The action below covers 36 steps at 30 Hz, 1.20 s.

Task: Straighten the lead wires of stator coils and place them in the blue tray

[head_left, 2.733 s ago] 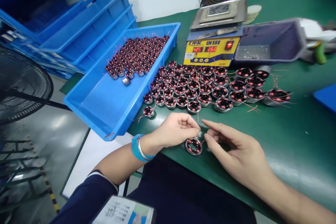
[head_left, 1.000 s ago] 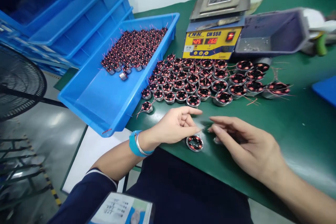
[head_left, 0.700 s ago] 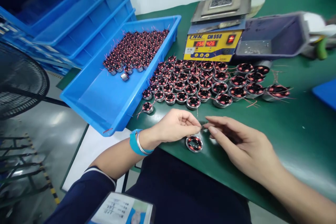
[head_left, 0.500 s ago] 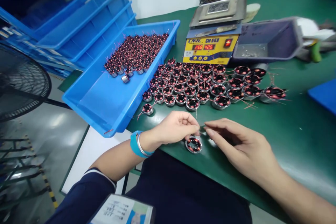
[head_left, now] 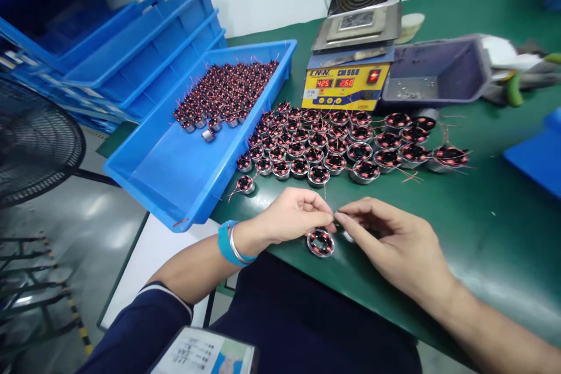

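A single ring-shaped coil part (head_left: 321,243) with copper windings and a silver rim lies near the front edge of the green table. Just above it, my left hand (head_left: 302,214) is closed in a pinch, its fingertips over the part's upper side. My right hand (head_left: 390,239) meets it from the right, thumb and index finger pinched together at the left fingertips. Whatever is between the fingers of either hand is too small to make out. Behind the hands stand rows of similar coil parts (head_left: 314,155) with loose copper wires.
A blue tray (head_left: 162,158) with many small coils stands at the left, beside stacked blue bins (head_left: 144,41). A yellow CM 558 device (head_left: 346,85) and a grey bin (head_left: 438,70) stand behind the rows. A black fan (head_left: 39,140) is far left.
My right hand has moved slightly left, and its fingertips have closed up against those of my left hand. The readout digits on the yellow device differ. The view has shifted a little.
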Motion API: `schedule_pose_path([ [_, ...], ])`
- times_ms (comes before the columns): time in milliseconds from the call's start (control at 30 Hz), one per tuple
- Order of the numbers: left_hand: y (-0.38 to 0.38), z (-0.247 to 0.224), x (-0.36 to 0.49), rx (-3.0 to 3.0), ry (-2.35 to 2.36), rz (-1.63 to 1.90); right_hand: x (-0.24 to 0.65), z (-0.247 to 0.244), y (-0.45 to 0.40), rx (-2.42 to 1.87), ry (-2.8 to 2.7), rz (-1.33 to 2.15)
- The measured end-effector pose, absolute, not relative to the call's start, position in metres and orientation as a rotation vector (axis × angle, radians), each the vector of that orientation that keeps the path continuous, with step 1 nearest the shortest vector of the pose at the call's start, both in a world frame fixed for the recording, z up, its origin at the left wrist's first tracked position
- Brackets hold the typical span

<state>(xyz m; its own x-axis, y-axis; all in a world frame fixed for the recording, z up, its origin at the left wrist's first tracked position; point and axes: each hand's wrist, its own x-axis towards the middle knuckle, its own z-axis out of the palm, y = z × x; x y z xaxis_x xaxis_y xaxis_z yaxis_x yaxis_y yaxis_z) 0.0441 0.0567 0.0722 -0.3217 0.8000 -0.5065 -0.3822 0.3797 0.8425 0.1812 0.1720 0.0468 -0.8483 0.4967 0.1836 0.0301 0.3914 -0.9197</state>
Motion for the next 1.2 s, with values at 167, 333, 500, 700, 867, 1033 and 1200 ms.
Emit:
schedule_pose_path([
  [167,0.055,0.070,0.046,0.442,1.441,1.279,0.186,0.054,0.172,-0.380,-2.275,1.365],
  [333,0.052,0.067,0.044,0.515,1.420,1.249,0.191,0.062,0.185,-0.192,-2.266,1.466],
  [500,0.053,0.066,0.042,0.518,1.379,1.243,0.183,0.055,0.193,0.024,-2.410,1.177],
  [700,0.052,0.065,0.045,0.533,1.364,1.236,0.185,0.052,0.188,-0.037,-2.448,1.215],
  [867,0.051,0.062,0.048,0.536,1.401,1.265,0.193,0.053,0.186,-0.311,-2.360,1.207],
  [1033,0.053,0.063,0.047,0.543,1.376,1.236,0.197,0.049,0.178,-0.253,-2.331,1.118],
  [1200,0.054,0.065,0.047,0.564,1.379,1.240,0.198,0.049,0.173,-0.183,-2.312,1.125],
])
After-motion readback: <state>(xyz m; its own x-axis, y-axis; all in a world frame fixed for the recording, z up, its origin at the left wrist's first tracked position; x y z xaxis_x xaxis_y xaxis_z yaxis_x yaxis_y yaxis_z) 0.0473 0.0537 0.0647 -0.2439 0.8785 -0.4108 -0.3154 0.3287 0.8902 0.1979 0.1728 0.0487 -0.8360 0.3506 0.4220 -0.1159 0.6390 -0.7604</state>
